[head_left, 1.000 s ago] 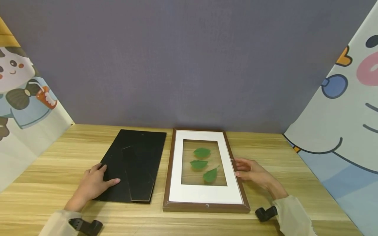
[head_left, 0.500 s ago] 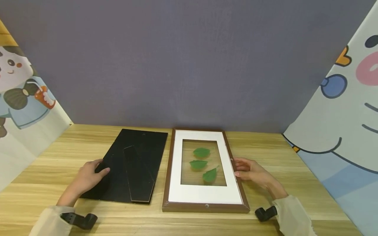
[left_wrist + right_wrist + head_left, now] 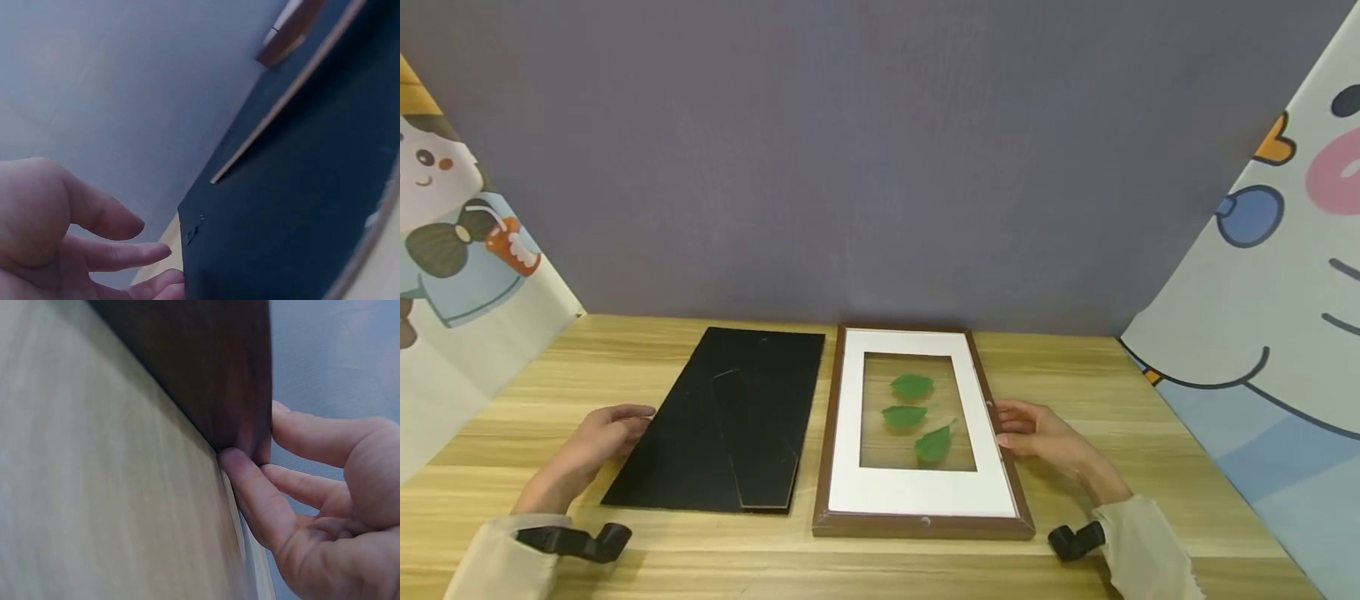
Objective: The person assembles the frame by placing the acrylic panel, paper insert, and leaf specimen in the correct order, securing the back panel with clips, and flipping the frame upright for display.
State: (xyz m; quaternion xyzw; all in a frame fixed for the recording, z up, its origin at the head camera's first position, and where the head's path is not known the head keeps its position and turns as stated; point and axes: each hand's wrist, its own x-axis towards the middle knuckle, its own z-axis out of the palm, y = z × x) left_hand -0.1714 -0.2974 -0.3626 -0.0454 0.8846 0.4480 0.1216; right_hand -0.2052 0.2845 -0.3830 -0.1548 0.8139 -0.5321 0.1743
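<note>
A black photo frame backing board (image 3: 685,450) lies at the left with its stand leg (image 3: 760,467) on the upper side. Beside the board's left edge is my left hand (image 3: 602,437); in the left wrist view its fingers (image 3: 128,256) are extended, tips right at the edge. To the right lies a brown picture frame (image 3: 925,527) holding a white mat (image 3: 917,492). Within the mat's see-through window are three green leaves (image 3: 912,385). My right hand (image 3: 1045,437) touches the frame's right side with its fingertips; the right wrist view shows thumb and fingers against the dark brown side.
Frame and board lie side by side on a wood-grain table (image 3: 700,558), with a narrow gap between them. A grey wall (image 3: 865,167) rises behind the table's far edge. Cartoon-printed panels (image 3: 1247,292) stand at both sides.
My left hand has drawn back to the left, off the board's surface to beside its edge. The stand leg's lower end has shifted slightly right. Frame and right hand stay put.
</note>
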